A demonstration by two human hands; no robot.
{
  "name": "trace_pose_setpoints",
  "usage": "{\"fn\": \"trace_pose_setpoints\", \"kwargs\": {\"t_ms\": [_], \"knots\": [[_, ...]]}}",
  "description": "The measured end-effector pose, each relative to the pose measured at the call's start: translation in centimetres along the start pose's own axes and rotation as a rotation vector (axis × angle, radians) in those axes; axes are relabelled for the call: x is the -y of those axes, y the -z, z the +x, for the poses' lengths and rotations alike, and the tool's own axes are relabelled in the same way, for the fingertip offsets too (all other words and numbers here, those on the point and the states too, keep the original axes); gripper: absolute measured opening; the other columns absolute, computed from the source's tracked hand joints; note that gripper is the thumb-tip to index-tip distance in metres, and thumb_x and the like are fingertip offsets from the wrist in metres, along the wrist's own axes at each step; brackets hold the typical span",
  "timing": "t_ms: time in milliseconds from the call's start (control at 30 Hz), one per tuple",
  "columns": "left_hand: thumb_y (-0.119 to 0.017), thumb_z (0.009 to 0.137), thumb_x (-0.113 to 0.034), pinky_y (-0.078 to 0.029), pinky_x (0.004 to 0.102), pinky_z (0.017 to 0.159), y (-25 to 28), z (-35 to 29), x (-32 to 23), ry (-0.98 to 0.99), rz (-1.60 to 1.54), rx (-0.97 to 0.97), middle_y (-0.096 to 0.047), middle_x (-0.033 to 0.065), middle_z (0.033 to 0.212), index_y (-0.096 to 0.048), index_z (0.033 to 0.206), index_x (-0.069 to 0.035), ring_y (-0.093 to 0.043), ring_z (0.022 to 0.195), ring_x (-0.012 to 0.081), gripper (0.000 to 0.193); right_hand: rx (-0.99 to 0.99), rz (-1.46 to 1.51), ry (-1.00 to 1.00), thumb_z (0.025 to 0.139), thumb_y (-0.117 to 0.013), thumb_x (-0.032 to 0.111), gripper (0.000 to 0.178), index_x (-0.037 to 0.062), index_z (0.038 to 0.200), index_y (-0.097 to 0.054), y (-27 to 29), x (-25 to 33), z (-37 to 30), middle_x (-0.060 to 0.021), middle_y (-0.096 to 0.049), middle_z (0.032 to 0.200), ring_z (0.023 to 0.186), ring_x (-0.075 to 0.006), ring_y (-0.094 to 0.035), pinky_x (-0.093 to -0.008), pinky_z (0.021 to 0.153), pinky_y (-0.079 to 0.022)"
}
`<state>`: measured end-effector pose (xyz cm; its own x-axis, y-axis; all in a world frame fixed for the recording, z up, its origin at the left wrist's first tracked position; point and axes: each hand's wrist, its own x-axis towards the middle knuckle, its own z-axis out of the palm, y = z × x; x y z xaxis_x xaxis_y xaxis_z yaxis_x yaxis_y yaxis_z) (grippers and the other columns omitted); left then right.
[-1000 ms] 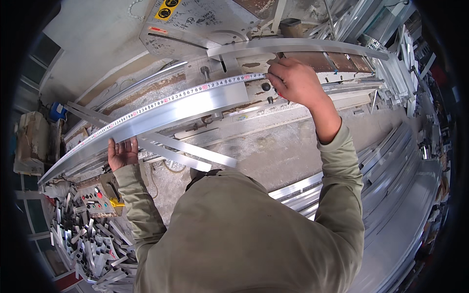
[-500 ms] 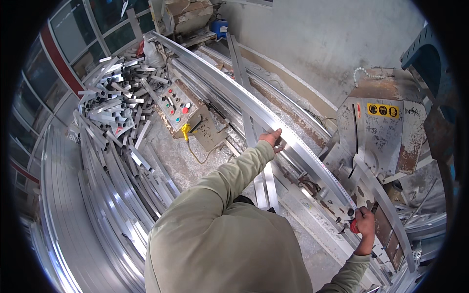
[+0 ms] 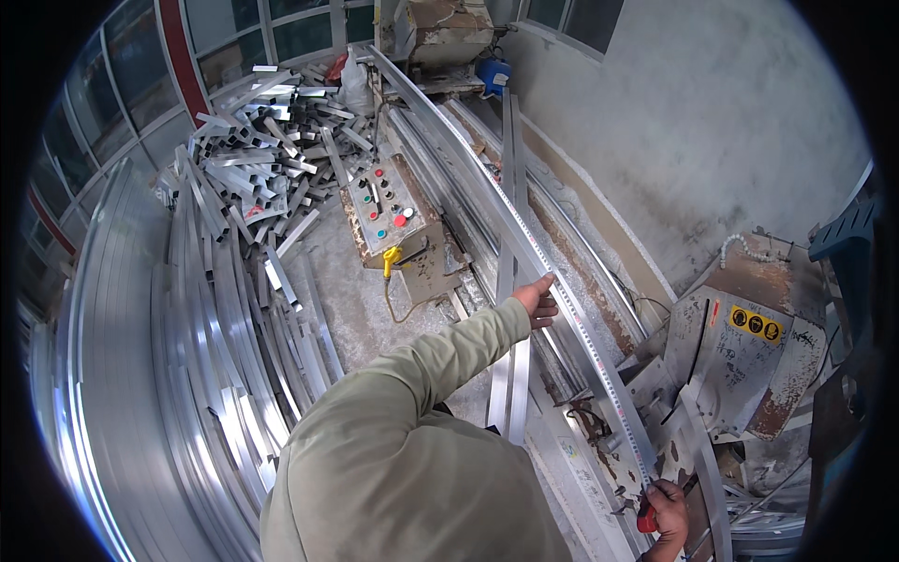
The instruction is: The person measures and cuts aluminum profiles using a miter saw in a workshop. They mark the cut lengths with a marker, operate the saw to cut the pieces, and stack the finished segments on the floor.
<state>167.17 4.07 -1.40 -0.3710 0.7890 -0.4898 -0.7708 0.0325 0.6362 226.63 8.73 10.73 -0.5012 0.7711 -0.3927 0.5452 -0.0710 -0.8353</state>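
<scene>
A long silver aluminium profile (image 3: 433, 120) slants across the machine bed from the far wall toward my lower right. Along its upper face lies the pulled-out white blade of a tape measure (image 3: 579, 326). My right hand (image 3: 669, 509) is closed around the red tape measure case (image 3: 646, 517) at the near end of the profile. Farther up, my left hand (image 3: 536, 302) is at the profile's left edge, its thumb at the edge and its fingers stretched out and apart. Whether the fingertips touch the metal is hard to see.
A control box (image 3: 386, 208) with coloured buttons and a yellow plug (image 3: 390, 258) stands left of the bed. Cut-off pieces (image 3: 267, 155) are heaped behind it; long profiles (image 3: 122, 356) lie at left. A worn machine head (image 3: 730, 342) with a yellow warning label stands at right.
The view has turned, so the scene sits lower and farther right. My left hand's fingers, curled at the profile's edge before, are now stretched out. The right hand still grips the tape measure.
</scene>
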Motion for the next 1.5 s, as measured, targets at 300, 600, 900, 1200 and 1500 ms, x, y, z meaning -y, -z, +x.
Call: {"fn": "trace_pose_setpoints", "kwargs": {"t_ms": [300, 600, 900, 1200, 1500], "knots": [[-0.072, 0.106, -0.047, -0.061, 0.0596, 0.091, 6.6, -0.8, -14.2, -0.336, -0.296, -0.044, -0.065, 0.0104, 0.125, -0.055, 0.134, -0.011, -0.071, 0.113, 0.0295, 0.048, 0.232, 0.292, -0.198, 0.099, -0.077, 0.032, 0.035, -0.0019, 0.108, -0.07, -13.2, -1.5, 5.2, -0.0106, -0.07, 0.079, 0.06, -0.0204, -0.066, -0.0346, 0.055, -0.055], [-0.069, 0.107, -0.038, -0.062, 0.0614, 0.082, 20.1, 7.8, -25.1, -0.361, -0.385, -0.116, -0.068, 0.0112, 0.127, -0.055, 0.14, -0.01, -0.072, 0.108, 0.0275, 0.045, 0.294, 0.382, -0.156, 0.103, -0.077, 0.037, 0.044, -0.0016, 0.122, -0.069, -30.9, 8.5, 14.7, -0.0108, -0.076, 0.091, 0.071, -0.0187, -0.07, -0.0342, 0.064, -0.057], [-0.075, 0.105, -0.039, -0.065, 0.0568, 0.076, 25.4, 9.2, -32.9, -0.402, -0.362, -0.006, -0.07, 0.0094, 0.115, -0.059, 0.125, -0.01, -0.075, 0.098, 0.0243, 0.038, 0.361, 0.329, -0.05, 0.108, -0.068, 0.035, 0.036, -0.0013, 0.111, -0.072, -47.3, 18.5, 26.6, -0.0046, -0.072, 0.085, 0.073, -0.0136, -0.066, -0.0308, 0.07, -0.055], [-0.077, 0.104, -0.036, -0.066, 0.0552, 0.081, 28.5, 8.0, -27.5, -0.188, -0.309, -0.119, -0.071, 0.0085, 0.116, -0.061, 0.129, -0.008, -0.074, 0.102, 0.0244, 0.041, 0.432, 0.272, -0.174, 0.11, -0.066, 0.031, 0.033, -0.0008, 0.113, -0.072, -48.3, 18.0, 28.1, -0.0053, -0.071, 0.082, 0.07, -0.0146, -0.067, -0.0313, 0.067, -0.055], [-0.08, 0.099, -0.049, -0.061, 0.0559, 0.093, 26.2, 1.6, -16.4, 0.205, -0.004, 0.098, -0.069, 0.0143, 0.136, -0.058, 0.149, -0.001, -0.071, 0.12, 0.0298, 0.073, 0.455, 0.286, -0.224, 0.11, -0.067, 0.037, 0.04, -0.0019, 0.117, -0.072, -50.9, 18.7, 31.0, -0.0062, -0.071, 0.087, 0.073, -0.0134, -0.065, -0.0303, 0.067, -0.053]]}}
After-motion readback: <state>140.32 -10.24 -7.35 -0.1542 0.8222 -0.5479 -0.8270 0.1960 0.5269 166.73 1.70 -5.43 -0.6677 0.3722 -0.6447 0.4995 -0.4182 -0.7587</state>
